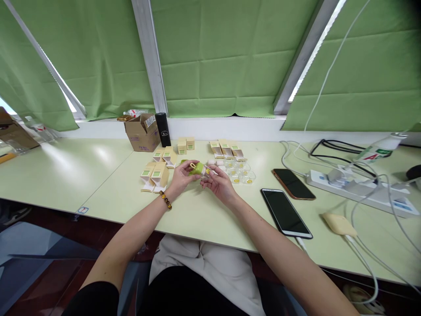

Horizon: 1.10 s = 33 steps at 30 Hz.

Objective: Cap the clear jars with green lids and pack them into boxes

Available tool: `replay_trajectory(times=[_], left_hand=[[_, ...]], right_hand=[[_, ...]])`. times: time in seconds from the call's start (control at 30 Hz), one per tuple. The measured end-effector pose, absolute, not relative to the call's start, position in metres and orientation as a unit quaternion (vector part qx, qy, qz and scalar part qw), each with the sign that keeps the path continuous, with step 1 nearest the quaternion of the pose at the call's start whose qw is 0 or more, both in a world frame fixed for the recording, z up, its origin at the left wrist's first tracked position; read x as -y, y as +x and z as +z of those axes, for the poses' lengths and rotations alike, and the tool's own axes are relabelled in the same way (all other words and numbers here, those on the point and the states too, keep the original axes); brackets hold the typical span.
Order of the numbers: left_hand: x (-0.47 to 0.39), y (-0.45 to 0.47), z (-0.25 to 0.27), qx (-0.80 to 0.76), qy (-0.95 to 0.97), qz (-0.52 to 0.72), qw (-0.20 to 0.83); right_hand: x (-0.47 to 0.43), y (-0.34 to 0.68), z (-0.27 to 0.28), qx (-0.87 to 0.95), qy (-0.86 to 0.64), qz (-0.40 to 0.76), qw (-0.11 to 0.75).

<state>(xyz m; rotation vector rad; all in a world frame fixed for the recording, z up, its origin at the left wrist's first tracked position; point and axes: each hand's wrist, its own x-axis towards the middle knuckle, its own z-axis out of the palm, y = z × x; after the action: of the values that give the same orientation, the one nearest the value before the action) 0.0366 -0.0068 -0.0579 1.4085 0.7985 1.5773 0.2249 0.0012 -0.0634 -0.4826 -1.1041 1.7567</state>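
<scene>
Both hands meet over the table, in front of the small boxes. My left hand (179,180) is closed around a small soft green case (197,168) with a cream loop at its end. The fingers of my right hand (221,185) pinch a small clear and yellow piece (207,171) at the case's right end; whether it sits inside the case I cannot tell. Just beyond the right hand stand several clear plastic cups (248,177) with yellow marks, beside a few pale pinkish pieces (219,163). Opened cream boxes (160,174) lie left of my left hand.
More cream boxes stand behind, some closed (182,146), some opened (226,149). A cardboard carton (142,136) and a black cylinder (163,130) are at the wall. Rightward lie two phones (286,213), a power strip (358,193), a yellow charger (339,224), cables and a white bottle (381,148).
</scene>
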Motion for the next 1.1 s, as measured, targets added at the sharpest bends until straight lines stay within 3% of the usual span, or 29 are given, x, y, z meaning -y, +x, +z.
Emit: replay_trajectory(times=[0.4,1.1], left_hand=[[0.003,0.036,-0.064,-0.305,0.569,0.620,0.446],[0.004,0.043,-0.067,-0.340,0.630,0.605,0.348]], right_hand=[[-0.003,0.226,-0.066,0.447,-0.169,0.730,0.489],[0.009,0.219,-0.060,0.509,-0.182,0.636,0.551]])
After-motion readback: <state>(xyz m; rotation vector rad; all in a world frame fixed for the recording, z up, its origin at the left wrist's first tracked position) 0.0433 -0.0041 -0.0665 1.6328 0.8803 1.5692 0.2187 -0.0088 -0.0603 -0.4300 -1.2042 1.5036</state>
